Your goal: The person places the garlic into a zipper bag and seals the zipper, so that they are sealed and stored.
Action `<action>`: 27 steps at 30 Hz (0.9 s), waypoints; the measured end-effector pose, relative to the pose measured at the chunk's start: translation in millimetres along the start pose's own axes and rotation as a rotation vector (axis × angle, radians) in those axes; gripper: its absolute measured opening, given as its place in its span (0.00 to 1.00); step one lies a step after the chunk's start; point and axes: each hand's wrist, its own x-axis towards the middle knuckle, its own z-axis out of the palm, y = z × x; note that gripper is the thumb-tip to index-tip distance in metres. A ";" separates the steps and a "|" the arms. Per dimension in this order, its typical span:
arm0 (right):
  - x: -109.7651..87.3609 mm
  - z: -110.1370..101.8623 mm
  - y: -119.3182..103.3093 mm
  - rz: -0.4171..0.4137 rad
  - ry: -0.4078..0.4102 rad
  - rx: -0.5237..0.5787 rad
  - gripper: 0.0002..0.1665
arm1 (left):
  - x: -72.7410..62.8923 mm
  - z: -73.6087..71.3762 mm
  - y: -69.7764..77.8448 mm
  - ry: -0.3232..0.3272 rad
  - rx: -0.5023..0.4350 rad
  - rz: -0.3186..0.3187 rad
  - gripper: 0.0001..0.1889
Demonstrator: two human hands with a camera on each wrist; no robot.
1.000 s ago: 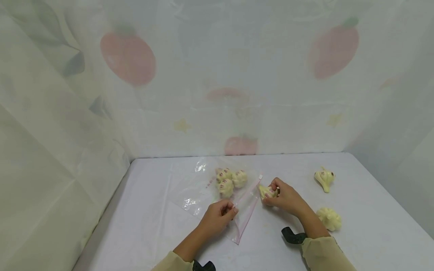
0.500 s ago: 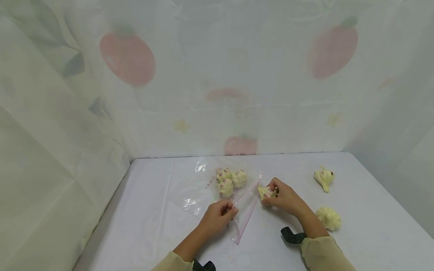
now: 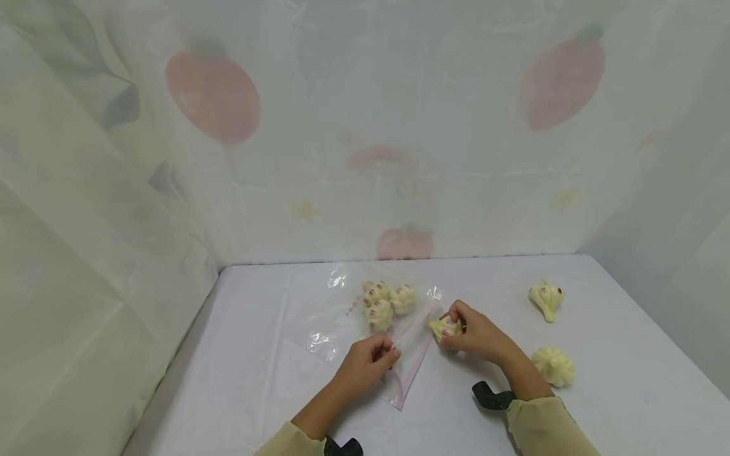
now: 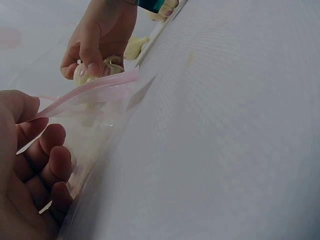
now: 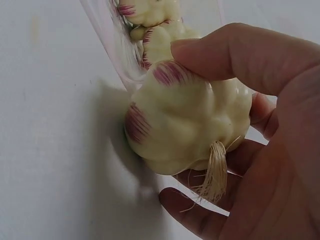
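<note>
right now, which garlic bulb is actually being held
The garlic bulb in the right hand, near the clear zip bag. Three bulbs lie inside that bag; two loose bulbs lie on the table.

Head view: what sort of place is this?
Probably a makeshift recording booth: pale printed sheeting hangs behind and left of the white table, and black devices sit at both wrists.

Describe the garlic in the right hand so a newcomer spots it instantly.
On the white table lies a clear, pink-edged bag. At its right edge, the right hand holds a purple-streaked garlic. It alone is held: three bulbs lie in the bag, two loose bulbs farther right.
</note>
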 end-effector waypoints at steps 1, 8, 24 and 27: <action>-0.1 0.3 -0.3 0.003 -0.004 0.003 0.27 | -0.2 0.0 0.3 0.001 -0.001 0.000 0.11; 0.8 1.6 0.4 -0.009 -0.010 0.002 0.27 | -0.3 -0.2 1.4 0.011 -0.007 0.017 0.10; 0.2 1.7 3.0 -0.044 -0.007 0.005 0.26 | 1.2 0.9 -0.3 0.009 0.042 0.021 0.10; 0.3 1.7 1.9 -0.041 -0.008 0.009 0.26 | 1.1 1.0 -0.6 0.008 0.039 0.016 0.10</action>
